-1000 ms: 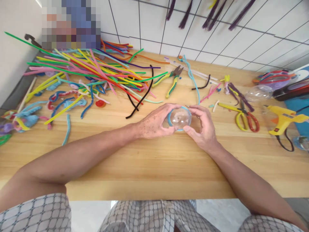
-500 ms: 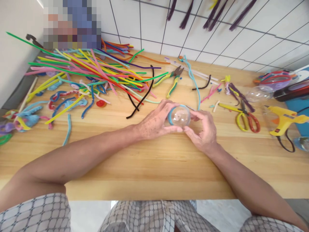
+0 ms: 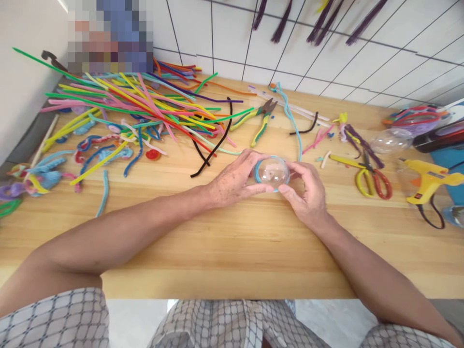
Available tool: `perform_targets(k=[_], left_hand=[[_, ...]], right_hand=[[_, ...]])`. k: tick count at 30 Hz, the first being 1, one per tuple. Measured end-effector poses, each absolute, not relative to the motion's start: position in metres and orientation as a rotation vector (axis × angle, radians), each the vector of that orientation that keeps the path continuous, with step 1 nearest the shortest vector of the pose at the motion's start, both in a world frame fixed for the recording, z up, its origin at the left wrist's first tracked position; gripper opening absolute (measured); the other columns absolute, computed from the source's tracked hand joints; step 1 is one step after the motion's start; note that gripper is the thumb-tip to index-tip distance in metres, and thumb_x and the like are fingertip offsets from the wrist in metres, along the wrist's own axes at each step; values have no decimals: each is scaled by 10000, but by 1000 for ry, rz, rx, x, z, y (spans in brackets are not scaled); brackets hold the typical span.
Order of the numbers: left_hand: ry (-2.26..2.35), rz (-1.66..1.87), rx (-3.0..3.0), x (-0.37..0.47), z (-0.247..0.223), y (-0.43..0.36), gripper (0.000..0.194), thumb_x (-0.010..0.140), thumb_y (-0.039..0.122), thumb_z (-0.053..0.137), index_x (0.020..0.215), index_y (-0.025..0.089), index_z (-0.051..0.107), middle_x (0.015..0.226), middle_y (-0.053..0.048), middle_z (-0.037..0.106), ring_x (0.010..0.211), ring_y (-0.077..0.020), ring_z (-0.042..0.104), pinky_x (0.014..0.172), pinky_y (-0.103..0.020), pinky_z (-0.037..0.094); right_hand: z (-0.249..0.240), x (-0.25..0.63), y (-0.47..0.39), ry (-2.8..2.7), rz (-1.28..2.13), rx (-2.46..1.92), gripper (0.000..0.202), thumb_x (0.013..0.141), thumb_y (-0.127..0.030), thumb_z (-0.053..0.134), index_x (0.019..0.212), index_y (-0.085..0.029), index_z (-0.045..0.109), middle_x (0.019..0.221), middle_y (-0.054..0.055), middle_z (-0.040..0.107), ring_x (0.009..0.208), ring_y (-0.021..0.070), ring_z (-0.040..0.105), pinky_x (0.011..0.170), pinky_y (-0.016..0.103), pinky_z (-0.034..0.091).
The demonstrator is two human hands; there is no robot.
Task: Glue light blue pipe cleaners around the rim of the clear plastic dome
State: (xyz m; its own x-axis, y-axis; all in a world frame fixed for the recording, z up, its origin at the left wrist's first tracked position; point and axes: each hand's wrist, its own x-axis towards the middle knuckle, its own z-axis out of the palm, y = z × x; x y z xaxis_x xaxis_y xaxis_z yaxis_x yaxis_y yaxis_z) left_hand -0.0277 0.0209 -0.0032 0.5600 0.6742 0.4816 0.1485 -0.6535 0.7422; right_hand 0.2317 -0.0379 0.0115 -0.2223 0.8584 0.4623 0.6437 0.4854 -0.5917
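Between my two hands, just above the wooden table (image 3: 232,251), is a clear plastic dome (image 3: 274,173) with a light blue pipe cleaner (image 3: 256,172) around its rim. My left hand (image 3: 237,180) grips it from the left, thumb along the near side and fingers on the far side. From the right, my right hand (image 3: 306,191) holds it with thumb and fingertips. Parts of the fingers behind the dome are hidden. Beyond the hands lie yellow-green pliers (image 3: 264,118) and a twisted light blue pipe cleaner (image 3: 292,118).
A large heap of coloured pipe cleaners (image 3: 145,106) covers the back left. On the right lie scissors (image 3: 370,176), a yellow glue gun (image 3: 426,181) with its cord, and another clear plastic piece (image 3: 393,141). A tiled wall (image 3: 224,36) rises behind the table.
The dome has tilted and shows rounder and fuller. My right thumb and fingers have shifted slightly along its right side; my left hand has barely moved.
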Motion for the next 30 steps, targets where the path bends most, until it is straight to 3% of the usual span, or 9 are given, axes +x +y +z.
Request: perform_targets(k=[5,11,16,19,24,30], left_hand=[[638,1035,2106,-29,-1,22,706,1008,685,742,1481,183,589,1378,-173,702,1239,-291,711,1059,-435,623],[594,1005,2047,-30,-5,26,648,1071,604,696,1568,214,551,1468,-177,667,1194,-253,719,1037,-410,627],[569,1014,2020,-29,-5,27,665,1059,546,738,1611,240,527,1545,-186,628,1310,-274,686,1055,-405,622],[591,992,2026,-31,2,25,640,1077,564,700,1596,222,547,1557,-194,630,1319,-278,683,1084,-418,613],[690,946,2031,-33,6,24,578,1157,596,506,1571,200,583,1423,-163,710,1164,-237,715,1100,-428,600],[691,976,2038,-29,-2,29,661,1131,681,499,1557,189,608,1472,-185,712,1296,-266,699,1164,-441,563]], right_hand=[[9,234,-37,-1960,374,-1211,636,976,-527,828,1540,-303,636,1424,145,717,1254,358,713,1003,537,644],[8,235,-35,-1920,513,-1263,594,1006,-490,801,1546,-312,628,1469,135,696,1307,345,700,1047,546,641],[9,235,-34,-1886,577,-1291,616,1000,-512,799,1558,-315,627,1514,137,677,1391,358,666,1116,577,620],[8,235,-35,-1876,586,-1315,618,999,-542,790,1550,-311,629,1524,138,678,1395,356,670,1132,591,617],[3,235,-36,-1760,682,-1343,664,984,-625,785,1532,-293,612,1493,140,711,1322,333,728,1128,580,628],[-1,236,-34,-1662,793,-1331,628,997,-681,749,1487,-305,638,1501,134,723,1340,325,734,1165,582,613]])
